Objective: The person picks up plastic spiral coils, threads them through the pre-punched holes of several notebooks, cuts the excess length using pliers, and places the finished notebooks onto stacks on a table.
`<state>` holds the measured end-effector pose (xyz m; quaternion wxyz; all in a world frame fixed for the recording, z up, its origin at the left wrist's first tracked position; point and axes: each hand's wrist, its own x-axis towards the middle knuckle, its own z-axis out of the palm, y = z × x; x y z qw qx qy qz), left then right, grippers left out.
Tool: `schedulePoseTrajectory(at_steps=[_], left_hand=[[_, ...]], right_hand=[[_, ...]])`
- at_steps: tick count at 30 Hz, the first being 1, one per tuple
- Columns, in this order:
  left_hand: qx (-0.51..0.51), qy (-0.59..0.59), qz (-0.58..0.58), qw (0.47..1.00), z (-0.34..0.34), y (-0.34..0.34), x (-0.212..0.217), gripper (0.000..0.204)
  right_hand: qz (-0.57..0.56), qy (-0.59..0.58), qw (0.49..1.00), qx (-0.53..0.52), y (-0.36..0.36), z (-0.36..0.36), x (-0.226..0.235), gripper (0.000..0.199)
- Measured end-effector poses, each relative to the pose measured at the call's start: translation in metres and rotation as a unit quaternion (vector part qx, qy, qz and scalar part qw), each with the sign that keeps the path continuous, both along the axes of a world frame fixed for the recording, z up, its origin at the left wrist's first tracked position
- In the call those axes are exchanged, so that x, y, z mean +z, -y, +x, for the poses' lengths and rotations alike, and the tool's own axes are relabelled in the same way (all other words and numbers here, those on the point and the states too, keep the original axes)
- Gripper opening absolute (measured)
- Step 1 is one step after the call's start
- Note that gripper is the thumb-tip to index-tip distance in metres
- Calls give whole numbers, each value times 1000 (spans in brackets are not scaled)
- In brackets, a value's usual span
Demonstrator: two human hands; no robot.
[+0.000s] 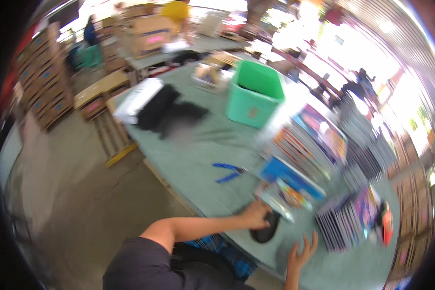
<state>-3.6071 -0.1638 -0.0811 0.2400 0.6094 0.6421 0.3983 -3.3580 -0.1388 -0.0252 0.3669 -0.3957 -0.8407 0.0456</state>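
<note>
At the near edge of the green table [198, 164], my left hand [255, 215] has its fingers closed on the upper edge of a flat, black oval thing [266, 231]; its kind I cannot make out. My right hand [302, 252] is just right of it, fingers spread and holding nothing. Right beyond my left hand lie a clear plastic packet [278, 202] with a colourful print and a blue printed sheet or booklet [295, 178]. Blue-handled pliers or cutters [228, 172] rest with handles apart, farther left. The picture is blurred.
Stacked books or boxes [340, 222] stand to the right, with more stacks [304, 145] behind. A green bin [254, 94], a small tub [210, 76] and black cloth-like items [166, 111] occupy the far side. Cartons [43, 77] are piled left; a person in yellow [176, 13] stands beyond.
</note>
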Motion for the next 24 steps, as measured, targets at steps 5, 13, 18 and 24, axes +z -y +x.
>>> schedulePoseTrajectory(at_steps=[5,13,18,24], left_hand=[[-43,90,-112,989,-23,25,48,40],[87,-143,265,949,-94,25,183,33],[-113,-271,183,938,-101,15,134,31],[47,-222,238,944,-91,-7,162,35]], right_hand=[[139,-123,979,79,-32,-90,78,24],[192,20,972,131,-78,-173,118,26],[48,60,987,140,-94,-175,107,18],[11,42,986,160,-87,-155,114,16]])
